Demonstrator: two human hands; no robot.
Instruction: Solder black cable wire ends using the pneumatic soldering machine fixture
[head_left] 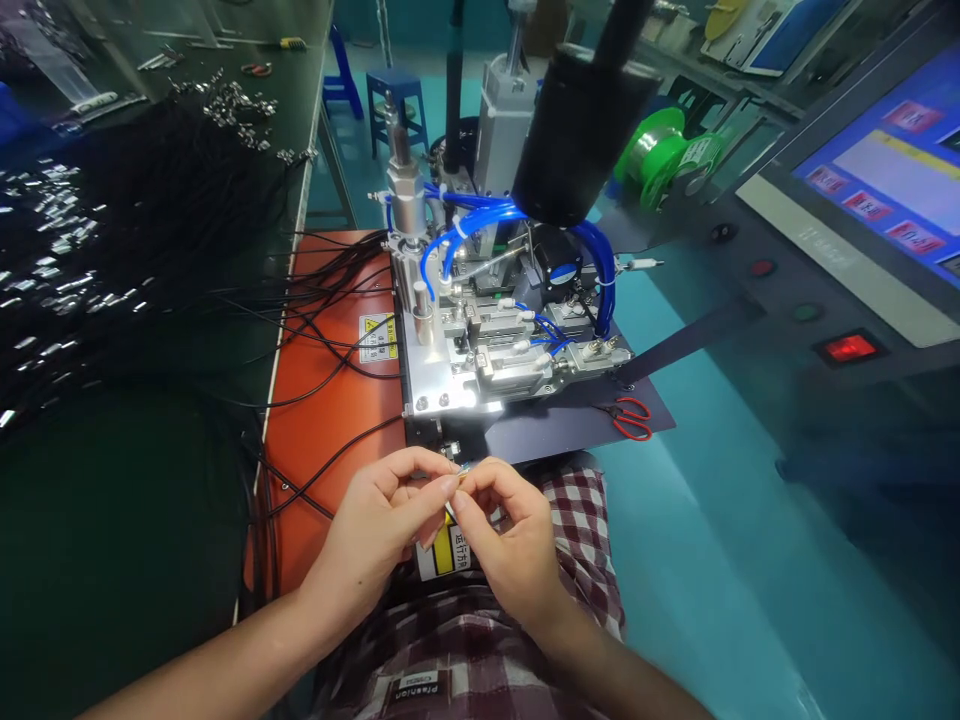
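My left hand (394, 515) is closed in a pinch in front of the machine, its thumb and forefinger pressed together. Facing it, my right hand (514, 530) pinches too, with the fingertips of both hands meeting. Between them shows a tiny pale, partly shiny piece (463, 472), too small and covered to name. Just beyond my fingers stands the machine (495, 350), with metal clamps and blue air hoses (480, 220). Black cables (330, 375) run across the orange base plate (315, 440) to the left of my hands.
A big heap of black cables (142, 220) with shiny metal ends covers the left table. Red-handled scissors (632, 418) lie on the dark plate (540, 430). A black cylinder (574, 130) hangs above the machine. At right stands a control panel (847, 260); a green spool (660, 155) sits behind.
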